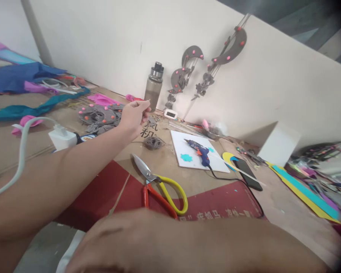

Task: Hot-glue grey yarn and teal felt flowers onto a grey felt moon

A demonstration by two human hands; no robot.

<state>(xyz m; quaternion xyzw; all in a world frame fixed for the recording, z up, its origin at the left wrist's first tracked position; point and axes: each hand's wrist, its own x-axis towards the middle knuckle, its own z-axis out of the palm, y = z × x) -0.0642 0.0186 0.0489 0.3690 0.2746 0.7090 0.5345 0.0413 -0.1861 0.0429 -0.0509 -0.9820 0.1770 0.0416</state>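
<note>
My left hand [136, 115] is raised over the back of the table, its fingers pinched together in front of a grey bottle [154, 85]; whatever they hold is too small to name. My right forearm [199, 242] crosses the bottom of the view, blurred, and the fingers of my right hand [110, 242] are hidden. Between the two arms lie scissors [150, 176] with one yellow and one red handle. A coil of grey cord [153, 142] rests below my left hand. Grey felt pieces with pink and orange dots [98, 115] lie left of it.
A blue glue gun [200, 151] lies on a white board [184, 142], its black cable trailing right. Beside it is a dark phone [247, 173]. A white charger [61, 137] with a cable sits at left. Grey moon-shaped hangings [235, 47] hang on the wall.
</note>
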